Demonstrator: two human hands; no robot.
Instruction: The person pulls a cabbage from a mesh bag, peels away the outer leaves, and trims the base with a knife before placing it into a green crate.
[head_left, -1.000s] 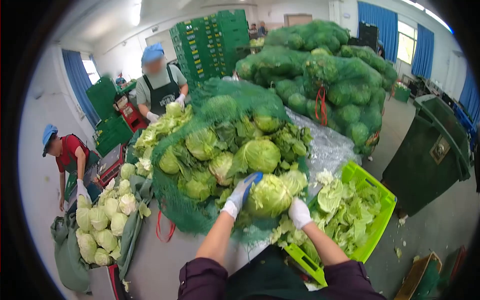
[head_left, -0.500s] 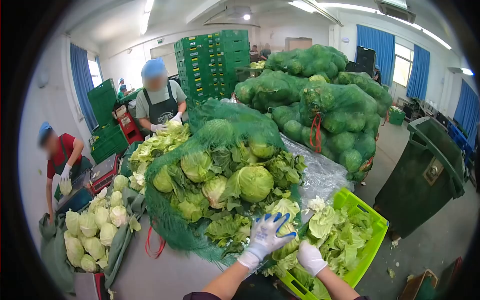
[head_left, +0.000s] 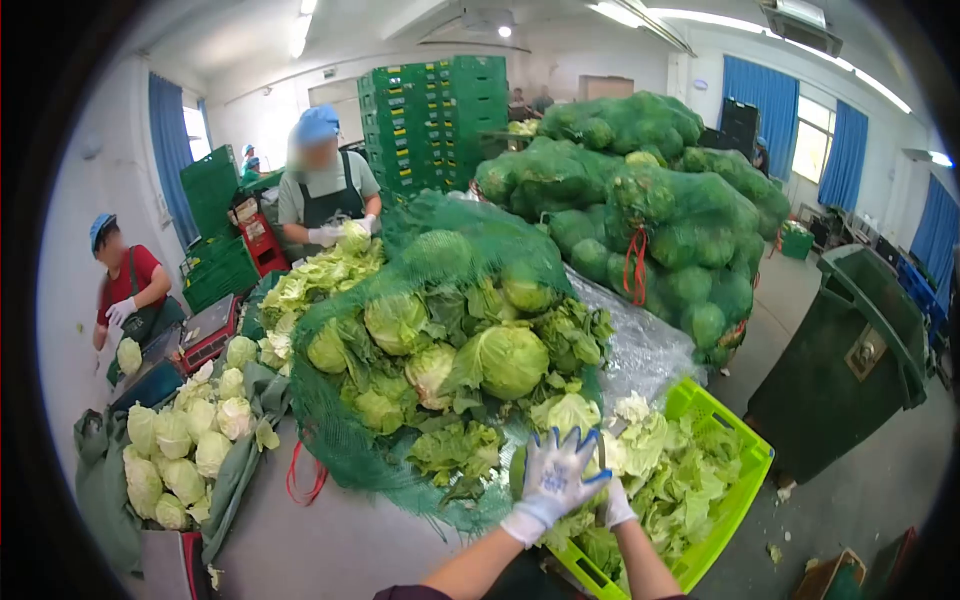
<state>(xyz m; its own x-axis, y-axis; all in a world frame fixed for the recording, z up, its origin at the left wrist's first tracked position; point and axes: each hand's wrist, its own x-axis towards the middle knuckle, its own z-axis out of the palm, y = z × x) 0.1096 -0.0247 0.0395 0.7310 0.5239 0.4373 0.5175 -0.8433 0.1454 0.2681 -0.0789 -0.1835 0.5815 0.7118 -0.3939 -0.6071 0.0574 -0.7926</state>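
My left hand (head_left: 562, 482), in a white glove with blue fingertips, has its fingers spread at the left end of the yellow-green crate (head_left: 752, 462). Whatever lies under its palm is hidden. Close on its right is my right hand (head_left: 617, 502), in a white glove, over loose leaves (head_left: 680, 490); its fingers are mostly hidden. Just beyond the hands sits a pale cabbage (head_left: 566, 414). A large cabbage (head_left: 513, 361) and others lie in an opened green net bag (head_left: 335, 440) on the grey table (head_left: 290, 540).
Trimmed cabbages (head_left: 180, 450) lie at the left on green cloth. Two co-workers (head_left: 325, 190) in blue caps stand beyond the table. Filled net bags (head_left: 690, 240), stacked green crates (head_left: 430, 120) and a dark green bin (head_left: 835, 350) stand farther back and right.
My left hand has moved right and turned more upright. My right hand has come closer to it, its fingers now less visible. The co-worker in red has straightened up.
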